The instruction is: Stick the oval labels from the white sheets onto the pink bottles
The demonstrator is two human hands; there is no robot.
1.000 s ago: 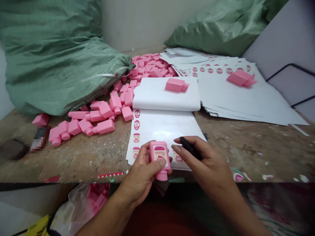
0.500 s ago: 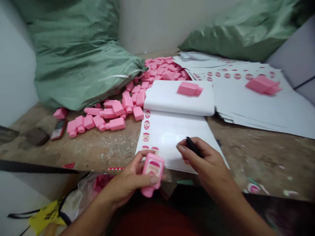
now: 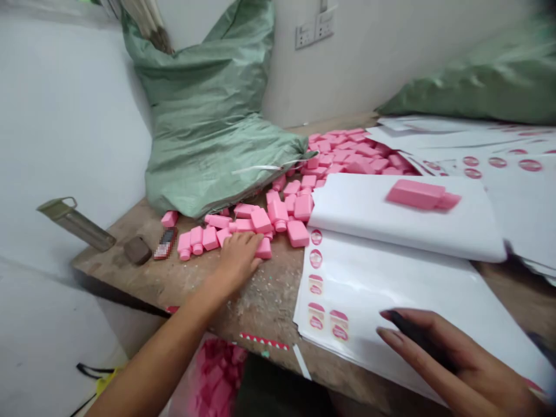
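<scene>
My left hand [image 3: 240,255] reaches to the front of a heap of pink plastic bottles [image 3: 278,209]. Its fingers curl over a pink bottle [image 3: 263,248] lying on the table, whose far end shows past the fingertips; the rest is under the hand. My right hand [image 3: 452,353] grips a slim black tool [image 3: 417,336], whose exact kind I cannot make out, over a white label sheet [image 3: 382,289]. Pink stickers [image 3: 339,325] remain along the sheet's left side. Another pink bottle [image 3: 421,195] lies on the folded-back part of the sheet.
A green sack [image 3: 217,150] leans behind the heap. A phone [image 3: 165,243], a brown block-like object [image 3: 138,250] and a metal flask [image 3: 82,223] are at the left. More label sheets [image 3: 460,142] lie back right. Below the table edge, a clear bag holds pink bottles [image 3: 217,370].
The view has swung left. My left hand has left the front edge, without the labelled bottle it held, and moved to the heap. My right hand still holds the black tool.
</scene>
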